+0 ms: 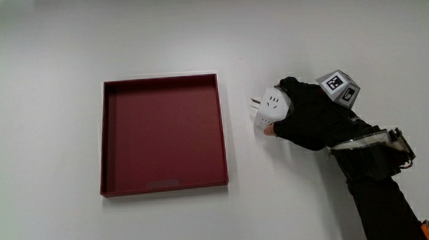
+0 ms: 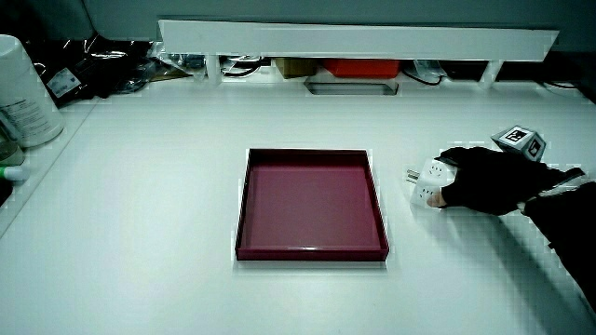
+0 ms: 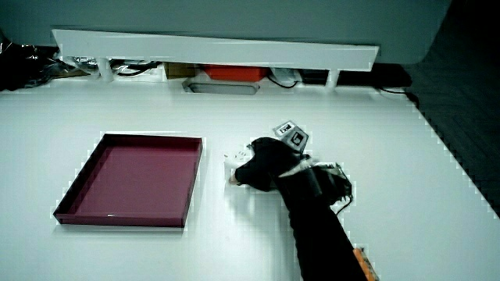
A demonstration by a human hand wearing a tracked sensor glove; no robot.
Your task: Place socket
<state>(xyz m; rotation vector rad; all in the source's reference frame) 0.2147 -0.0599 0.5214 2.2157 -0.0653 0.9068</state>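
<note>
White socket (image 1: 270,109) gripped by hands (image 1: 310,115), beside tray (image 1: 166,184)

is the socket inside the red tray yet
No, the socket is on the table beside the red tray, with the hand closed around it.

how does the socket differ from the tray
The socket is white, small and rounded; the tray is dark red, much larger, square and shallow. The hand grips the socket; the tray lies untouched and holds nothing. Both rest on the white table, side by side.
</note>
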